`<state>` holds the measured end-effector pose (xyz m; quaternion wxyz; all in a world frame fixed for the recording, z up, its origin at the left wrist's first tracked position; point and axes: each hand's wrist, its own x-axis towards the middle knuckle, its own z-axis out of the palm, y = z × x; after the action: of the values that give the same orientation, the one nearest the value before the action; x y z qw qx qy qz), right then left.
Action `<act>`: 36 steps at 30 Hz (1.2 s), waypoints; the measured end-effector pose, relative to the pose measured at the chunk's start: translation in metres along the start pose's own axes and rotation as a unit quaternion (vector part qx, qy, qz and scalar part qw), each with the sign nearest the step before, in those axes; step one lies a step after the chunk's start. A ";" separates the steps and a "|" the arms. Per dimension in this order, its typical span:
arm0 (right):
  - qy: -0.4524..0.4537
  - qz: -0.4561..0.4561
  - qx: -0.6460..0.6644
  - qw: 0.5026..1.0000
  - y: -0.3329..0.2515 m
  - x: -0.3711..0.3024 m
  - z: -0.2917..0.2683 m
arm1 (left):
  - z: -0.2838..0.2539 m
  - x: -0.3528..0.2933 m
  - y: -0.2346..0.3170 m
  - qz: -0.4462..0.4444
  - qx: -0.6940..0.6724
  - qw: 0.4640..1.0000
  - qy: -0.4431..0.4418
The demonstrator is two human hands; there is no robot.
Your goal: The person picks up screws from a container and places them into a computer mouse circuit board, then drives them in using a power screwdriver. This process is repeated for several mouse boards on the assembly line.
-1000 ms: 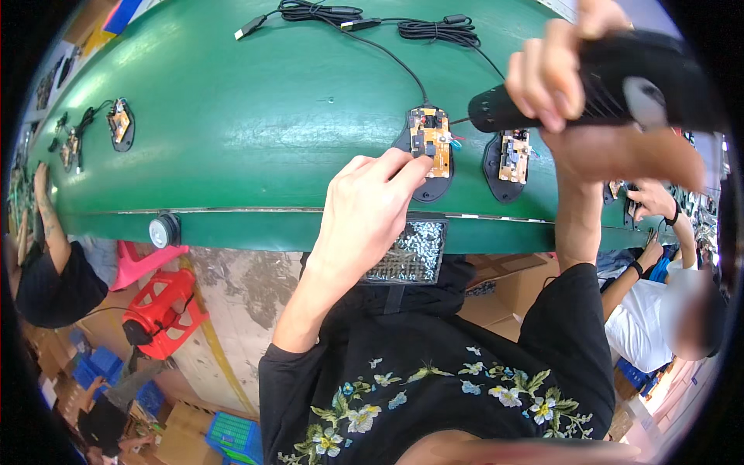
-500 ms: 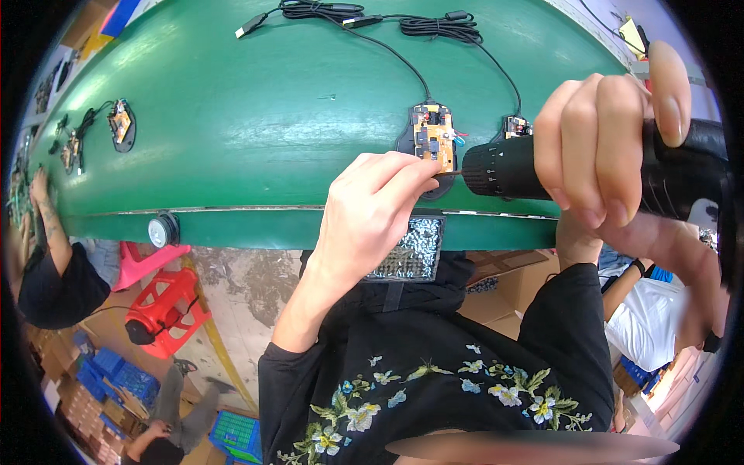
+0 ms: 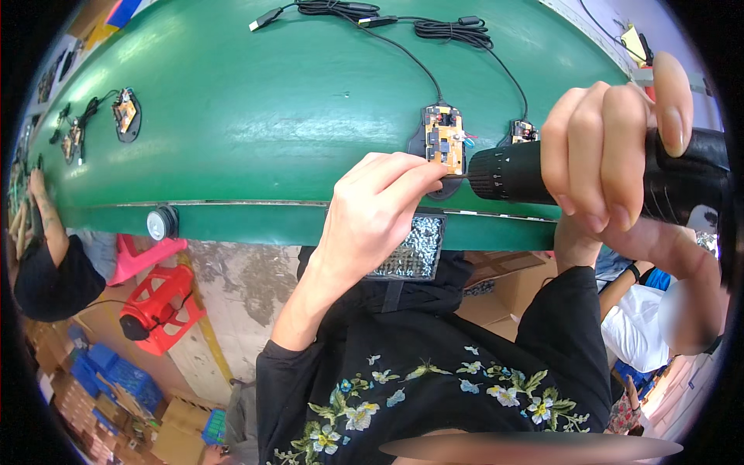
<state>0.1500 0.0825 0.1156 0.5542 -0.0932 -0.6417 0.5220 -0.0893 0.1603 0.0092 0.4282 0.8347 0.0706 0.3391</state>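
Note:
My right hand (image 3: 601, 155) is wrapped around a black electric screwdriver (image 3: 508, 172), which lies sideways with its ringed collar and thin bit toward the left. Thumb and fingertips of my left hand (image 3: 372, 213) are pinched together at the tip of the bit; anything small between them is hidden. Just behind those fingertips, a tan circuit board (image 3: 444, 139) sits on a black, mouse-shaped base, with a black cable running from its far end. Close to my left wrist is a tray (image 3: 418, 248) of many small shiny metal pieces, probably screws.
A second board (image 3: 524, 132) on a black base lies beyond the screwdriver. Coiled USB cables (image 3: 453, 31) lie at the back of the green bench (image 3: 256, 116). More boards (image 3: 125, 116) lie at far left, near another person's arm (image 3: 48, 209). A red stool (image 3: 159, 310) stands below.
The view has shifted slightly, so the bench items appear a little to the right. Both hands keep nearly the same pose at the bit. A person at lower left is largely out of view.

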 end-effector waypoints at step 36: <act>0.272 0.006 -0.108 0.956 0.025 0.000 0.018 | -0.032 -0.025 0.023 -0.060 0.072 0.963 -0.253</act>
<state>0.1237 0.0837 0.0994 0.6912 -0.2945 -0.5192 0.4074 -0.1320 0.1570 0.0265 0.3903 0.9162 0.0337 0.0846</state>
